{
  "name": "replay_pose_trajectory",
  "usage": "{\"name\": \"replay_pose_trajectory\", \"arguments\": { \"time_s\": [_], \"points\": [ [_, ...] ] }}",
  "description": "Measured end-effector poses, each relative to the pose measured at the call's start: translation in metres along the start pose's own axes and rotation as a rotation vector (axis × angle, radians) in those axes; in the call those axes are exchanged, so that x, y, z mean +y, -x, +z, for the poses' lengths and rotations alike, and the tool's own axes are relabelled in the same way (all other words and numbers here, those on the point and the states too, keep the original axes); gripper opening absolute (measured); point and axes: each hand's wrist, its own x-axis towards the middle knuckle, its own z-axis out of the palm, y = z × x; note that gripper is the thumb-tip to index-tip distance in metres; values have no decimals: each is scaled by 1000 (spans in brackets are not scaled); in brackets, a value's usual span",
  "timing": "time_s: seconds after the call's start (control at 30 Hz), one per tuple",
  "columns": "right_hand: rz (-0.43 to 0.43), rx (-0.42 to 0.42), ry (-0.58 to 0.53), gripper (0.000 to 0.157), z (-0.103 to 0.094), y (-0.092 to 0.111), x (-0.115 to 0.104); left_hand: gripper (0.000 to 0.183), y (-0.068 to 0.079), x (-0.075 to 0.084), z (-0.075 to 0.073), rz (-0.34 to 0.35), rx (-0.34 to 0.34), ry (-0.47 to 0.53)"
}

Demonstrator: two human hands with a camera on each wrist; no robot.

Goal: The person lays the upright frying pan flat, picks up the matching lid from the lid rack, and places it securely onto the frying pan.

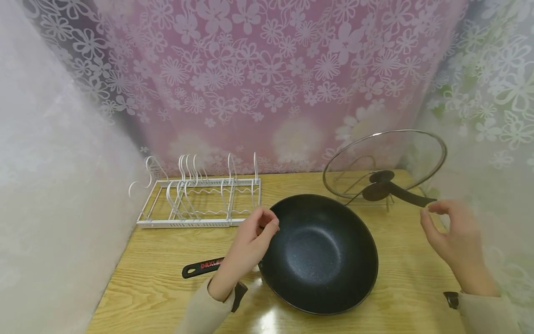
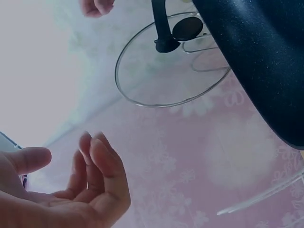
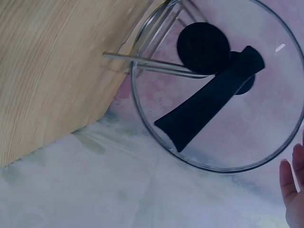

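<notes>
A black wok (image 1: 313,255) sits on the wooden table, its handle (image 1: 204,266) pointing left. Over the wok's left rim hovers my left hand (image 1: 250,241), and its loosely bent fingers (image 2: 107,164) hold nothing, the thumb apart from them. At the back right, a glass lid (image 1: 442,153) with a metal rim leans upright in a wire lid stand (image 1: 354,199). Its black handle (image 1: 406,194) slants toward my right hand (image 1: 454,236), whose relaxed fingers are near the handle's end in the head view. The right wrist view shows empty fingers (image 3: 286,180) beside the lid's rim.
A white wire dish rack (image 1: 183,224) with upright hooks stands at the back left of the table (image 1: 154,264). Pink flowered curtain (image 1: 267,93) hangs behind, and pale sheets (image 1: 54,185) close off both sides.
</notes>
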Motion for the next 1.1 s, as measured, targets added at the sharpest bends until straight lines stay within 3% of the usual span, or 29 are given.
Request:
{"name": "replay_pose_trajectory", "arguments": {
  "time_s": [0.2,0.33,0.5,0.77,1.0,1.1],
  "points": [
    [-59,27,37,60,10,-9,16,16,-14,7,8,50,20,-13],
    [-44,-10,67,62,15,-10,28,24,-26,10,15,96,52,-28],
    [-1,-70,80,64,25,-8,42,30,-48,13,25,179,129,-56],
    [9,-71,85,69,41,-6,56,33,-84,19,41,303,243,-71],
    [44,-101,112,69,54,1,61,27,-116,10,63,407,379,-83],
    [-4,-67,118,66,63,6,70,24,-130,3,73,443,427,-63]
  ]
}}
